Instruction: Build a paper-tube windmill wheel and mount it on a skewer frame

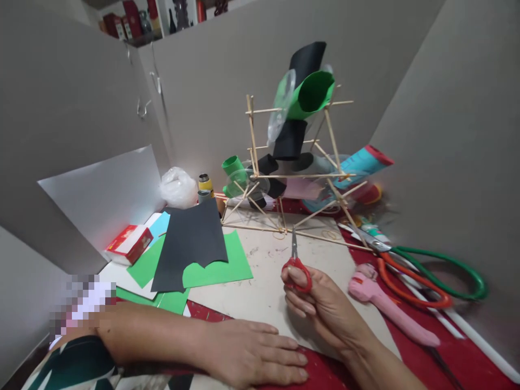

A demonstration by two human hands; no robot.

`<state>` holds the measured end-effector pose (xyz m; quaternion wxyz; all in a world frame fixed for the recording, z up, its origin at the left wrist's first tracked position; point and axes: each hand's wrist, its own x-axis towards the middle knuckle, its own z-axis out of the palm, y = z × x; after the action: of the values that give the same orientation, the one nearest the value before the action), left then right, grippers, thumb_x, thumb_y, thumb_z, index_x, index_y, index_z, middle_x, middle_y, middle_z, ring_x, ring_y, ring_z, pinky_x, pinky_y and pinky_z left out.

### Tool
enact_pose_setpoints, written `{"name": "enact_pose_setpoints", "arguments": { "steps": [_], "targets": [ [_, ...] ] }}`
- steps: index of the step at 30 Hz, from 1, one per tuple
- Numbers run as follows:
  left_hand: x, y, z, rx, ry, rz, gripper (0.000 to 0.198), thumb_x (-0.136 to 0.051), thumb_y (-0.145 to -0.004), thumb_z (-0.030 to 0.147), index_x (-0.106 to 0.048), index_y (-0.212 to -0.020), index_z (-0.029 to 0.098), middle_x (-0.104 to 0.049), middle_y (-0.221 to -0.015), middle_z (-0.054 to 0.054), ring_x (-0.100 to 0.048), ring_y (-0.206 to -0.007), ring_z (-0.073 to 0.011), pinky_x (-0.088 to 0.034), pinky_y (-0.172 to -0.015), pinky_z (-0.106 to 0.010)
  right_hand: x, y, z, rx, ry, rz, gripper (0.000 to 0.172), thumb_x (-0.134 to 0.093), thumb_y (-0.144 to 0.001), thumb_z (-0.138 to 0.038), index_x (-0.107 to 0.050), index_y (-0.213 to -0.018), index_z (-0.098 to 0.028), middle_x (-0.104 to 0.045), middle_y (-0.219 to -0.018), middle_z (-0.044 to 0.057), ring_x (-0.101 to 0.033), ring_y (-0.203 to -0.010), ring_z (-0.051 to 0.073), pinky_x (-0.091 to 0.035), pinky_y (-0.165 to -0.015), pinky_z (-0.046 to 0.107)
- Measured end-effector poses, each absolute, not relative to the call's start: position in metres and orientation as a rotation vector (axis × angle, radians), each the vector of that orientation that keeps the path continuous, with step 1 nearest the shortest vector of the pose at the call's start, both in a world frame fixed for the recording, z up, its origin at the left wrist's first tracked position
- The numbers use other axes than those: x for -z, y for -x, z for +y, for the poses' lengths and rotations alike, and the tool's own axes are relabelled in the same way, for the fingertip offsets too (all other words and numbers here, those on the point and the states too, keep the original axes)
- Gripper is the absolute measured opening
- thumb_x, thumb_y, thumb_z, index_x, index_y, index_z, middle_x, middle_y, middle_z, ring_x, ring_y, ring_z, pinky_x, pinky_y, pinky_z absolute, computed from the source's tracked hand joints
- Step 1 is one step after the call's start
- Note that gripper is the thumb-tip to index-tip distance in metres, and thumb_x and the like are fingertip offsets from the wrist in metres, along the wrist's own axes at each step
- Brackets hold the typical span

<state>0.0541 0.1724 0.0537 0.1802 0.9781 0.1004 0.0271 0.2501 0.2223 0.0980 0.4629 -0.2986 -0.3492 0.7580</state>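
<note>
My right hand (pixel 320 309) is closed round the red handles of a small pair of scissors (pixel 296 261), whose blades point away toward the base of a wooden stick frame (pixel 292 176). The frame carries green and black paper cups (pixel 311 92) on a wheel. My left hand (pixel 255 357) lies flat, fingers stretched out, on the near edge of the table and holds nothing. Black paper (pixel 190 238) and green paper (pixel 219 268) lie to the left of the scissors.
A pink tool (pixel 385 306) and large scissors with orange and green handles (pixel 422 271) lie at the right. A red-and-white box (pixel 129 244), a white plastic bag (pixel 177 187) and small bottles (pixel 205 187) stand at the left back. Grey cardboard walls (pixel 227 81) surround the table.
</note>
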Motion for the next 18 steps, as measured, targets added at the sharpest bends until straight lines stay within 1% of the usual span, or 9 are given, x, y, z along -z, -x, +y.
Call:
{"name": "enact_pose_setpoints", "arguments": {
  "steps": [3,5,8,10,12,15,18],
  "targets": [
    [-0.056,-0.054,0.173,-0.079,-2.764,0.296,0.06,-0.036,-0.098,0.031,-0.026,-0.153,0.009,-0.03,-0.158,-0.01,-0.015,-0.148,-0.0176,-0.016,-0.122,-0.034,-0.096,-0.248,0.225,-1.858,0.742,-0.843,0.037,-0.088,-0.063,-0.044,-0.067,-0.065,-0.014,-0.042,-0.047,-0.008,-0.024,-0.036,0.0,-0.026,-0.035,0.015],
    [-0.056,-0.055,0.171,-0.095,-2.748,0.319,0.063,-0.039,-0.097,0.036,-0.026,-0.153,0.01,-0.03,-0.157,-0.011,-0.018,-0.148,-0.0194,-0.018,-0.121,-0.035,-0.095,-0.247,0.225,-1.865,0.736,-0.855,0.038,-0.088,-0.063,-0.044,-0.065,-0.063,-0.014,-0.042,-0.048,-0.008,-0.024,-0.035,0.0,-0.028,-0.035,0.015],
    [-0.056,-0.054,0.163,-0.119,-2.703,0.41,0.069,-0.043,-0.096,0.046,-0.029,-0.152,0.009,-0.032,-0.156,-0.013,-0.019,-0.148,-0.0225,-0.015,-0.122,-0.037,-0.093,-0.245,0.221,-1.905,0.724,-0.887,0.038,-0.089,-0.061,-0.043,-0.065,-0.063,-0.014,-0.04,-0.046,-0.009,-0.023,-0.036,0.001,-0.028,-0.035,0.015],
    [-0.059,-0.049,0.153,-0.13,-2.657,0.516,0.07,-0.044,-0.095,0.049,-0.029,-0.152,0.01,-0.034,-0.156,-0.013,-0.021,-0.148,-0.0228,-0.014,-0.122,-0.037,-0.093,-0.245,0.217,-1.942,0.718,-0.913,0.039,-0.089,-0.061,-0.044,-0.065,-0.063,-0.014,-0.037,-0.045,-0.01,-0.024,-0.036,0.001,-0.027,-0.035,0.015],
    [-0.064,-0.04,0.138,-0.142,-2.605,0.666,0.072,-0.045,-0.095,0.05,-0.028,-0.153,0.011,-0.034,-0.156,-0.013,-0.022,-0.147,-0.0231,-0.014,-0.122,-0.037,-0.093,-0.244,0.213,-1.972,0.713,-0.943,0.039,-0.088,-0.062,-0.046,-0.065,-0.063,-0.014,-0.036,-0.044,-0.01,-0.024,-0.036,0.001,-0.027,-0.036,0.015],
    [-0.07,-0.02,0.109,-0.139,-2.53,0.938,0.076,-0.045,-0.094,0.054,-0.024,-0.154,0.013,-0.028,-0.158,-0.015,-0.022,-0.147,-0.0272,-0.018,-0.121,-0.044,-0.094,-0.243,0.207,-1.99,0.708,-0.999,0.04,-0.088,-0.063,-0.048,-0.065,-0.063,-0.015,-0.035,-0.043,-0.01,-0.025,-0.036,0.002,-0.028,-0.037,0.016],
    [-0.068,0.0,0.073,-0.093,-2.482,1.229,0.08,-0.048,-0.092,0.053,-0.019,-0.155,0.014,-0.023,-0.159,-0.018,-0.018,-0.148,-0.0309,-0.021,-0.119,-0.051,-0.095,-0.242,0.204,-1.98,0.691,-1.079,0.039,-0.086,-0.064,-0.049,-0.064,-0.063,-0.016,-0.034,-0.043,-0.01,-0.026,-0.036,0.003,-0.028,-0.038,0.017]
  ]
}}
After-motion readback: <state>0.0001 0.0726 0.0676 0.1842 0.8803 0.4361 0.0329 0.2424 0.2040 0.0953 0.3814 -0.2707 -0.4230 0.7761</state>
